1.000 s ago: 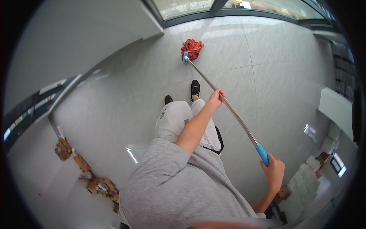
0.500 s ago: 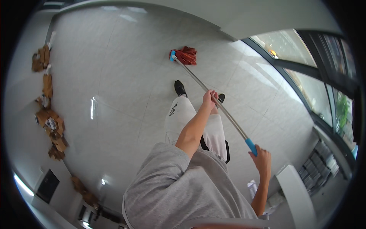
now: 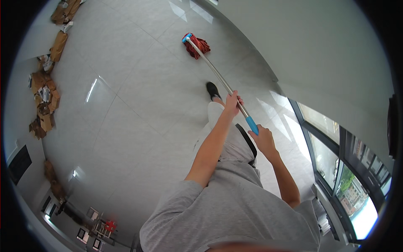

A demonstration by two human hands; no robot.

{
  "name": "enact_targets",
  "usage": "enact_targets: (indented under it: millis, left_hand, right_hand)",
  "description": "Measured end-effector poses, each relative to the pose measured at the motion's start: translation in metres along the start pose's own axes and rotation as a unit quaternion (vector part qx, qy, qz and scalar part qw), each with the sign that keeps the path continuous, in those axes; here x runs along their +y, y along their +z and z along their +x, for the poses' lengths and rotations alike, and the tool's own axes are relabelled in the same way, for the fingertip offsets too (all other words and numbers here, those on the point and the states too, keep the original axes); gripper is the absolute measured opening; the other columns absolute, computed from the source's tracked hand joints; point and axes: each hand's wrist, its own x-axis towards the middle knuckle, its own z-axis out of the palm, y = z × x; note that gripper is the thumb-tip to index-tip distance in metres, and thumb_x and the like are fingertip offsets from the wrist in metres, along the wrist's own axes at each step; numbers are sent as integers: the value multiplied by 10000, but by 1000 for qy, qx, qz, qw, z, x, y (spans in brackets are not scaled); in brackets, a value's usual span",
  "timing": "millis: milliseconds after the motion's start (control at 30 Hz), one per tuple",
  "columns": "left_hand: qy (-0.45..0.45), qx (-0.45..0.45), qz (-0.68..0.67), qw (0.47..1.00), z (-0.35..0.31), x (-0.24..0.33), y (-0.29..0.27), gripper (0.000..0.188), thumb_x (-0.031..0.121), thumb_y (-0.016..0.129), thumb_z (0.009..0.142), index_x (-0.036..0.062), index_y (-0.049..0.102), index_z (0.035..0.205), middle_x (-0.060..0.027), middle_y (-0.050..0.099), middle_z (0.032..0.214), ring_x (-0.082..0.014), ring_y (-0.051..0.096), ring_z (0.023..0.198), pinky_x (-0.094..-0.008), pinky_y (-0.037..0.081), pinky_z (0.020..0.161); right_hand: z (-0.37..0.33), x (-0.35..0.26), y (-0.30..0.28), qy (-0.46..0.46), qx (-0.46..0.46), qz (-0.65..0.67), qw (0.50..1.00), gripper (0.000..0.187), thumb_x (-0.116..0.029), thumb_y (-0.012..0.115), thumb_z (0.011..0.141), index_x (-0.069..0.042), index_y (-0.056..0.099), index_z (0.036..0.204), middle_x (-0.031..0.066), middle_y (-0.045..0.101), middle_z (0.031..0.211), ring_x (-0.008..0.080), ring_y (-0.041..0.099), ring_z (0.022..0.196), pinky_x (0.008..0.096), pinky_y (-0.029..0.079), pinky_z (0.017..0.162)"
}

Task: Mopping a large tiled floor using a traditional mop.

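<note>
A mop [image 3: 213, 69] with a metal pole slants from my hands up to the far middle of the view. Its dark red strands [image 3: 200, 46] lie on the grey tiled floor [image 3: 138, 80], fixed to a blue clamp head. Around the bare metal shaft my left hand [image 3: 233, 103] is closed, just above the blue grip. At the pole's near end my right hand [image 3: 264, 139] wraps the blue grip [image 3: 252, 125]. A black shoe [image 3: 213, 90] of mine stands on the floor beside the shaft.
Brown cardboard boxes and packages [image 3: 44, 101] line the left wall. To the right are a pale wall [image 3: 319, 63] and dark-framed windows [image 3: 323, 143]. A red object [image 3: 111, 226] sits by a rack at the lower left.
My view has turned, so boxes and windows sit elsewhere in the picture. The right hand and grip have come in closer to my left hand. The mop head's strands now trail toward me.
</note>
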Motion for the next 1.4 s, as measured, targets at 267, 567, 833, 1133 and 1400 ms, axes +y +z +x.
enact_targets:
  millis: [267, 567, 833, 1133, 1400]
  left_hand:
    - [48, 109, 220, 968, 91, 309, 72, 174, 157, 520, 901, 27, 404, 902, -56, 422, 607, -167, 427, 397, -328, 395, 341]
    - [6, 58, 175, 983, 220, 717, 164, 188, 169, 550, 924, 42, 422, 872, -50, 450, 654, -132, 439, 436, -300, 404, 369]
    - [42, 28, 189, 981, 338, 973, 271, 212, 201, 551, 945, 54, 401, 916, -34, 436, 697, -105, 414, 470, -278, 394, 395]
    - [0, 108, 273, 956, 399, 1138, 310, 161, 167, 524, 943, 31, 440, 959, -53, 464, 712, -124, 441, 509, -279, 386, 405]
    - [7, 89, 486, 870, 387, 1147, 339, 428, 101, 526, 879, 19, 226, 1173, -221, 444, 1134, -376, 654, 836, -378, 583, 566]
  right_hand:
    - [204, -238, -9, 18, -33, 61, 997, 371, -306, 606, 892, 54, 536, 940, 270, 623, 740, 451, 630, 726, 514, 481, 634]
    - [466, -556, -81, -56, -13, 165, 985, 300, -222, 583, 860, 58, 509, 939, 267, 616, 732, 447, 618, 699, 513, 467, 624]
    - [669, -736, -126, -38, 36, 159, 986, 279, -187, 602, 840, 67, 511, 912, 287, 614, 741, 466, 610, 716, 528, 472, 633]
    - [795, -869, -166, -1, 39, 211, 977, 263, -159, 595, 854, 64, 500, 954, 286, 619, 732, 480, 603, 697, 550, 473, 639]
    - [733, -876, -215, 81, 23, 246, 966, 274, -199, 565, 915, 49, 494, 1006, 254, 622, 717, 449, 615, 686, 534, 463, 605]
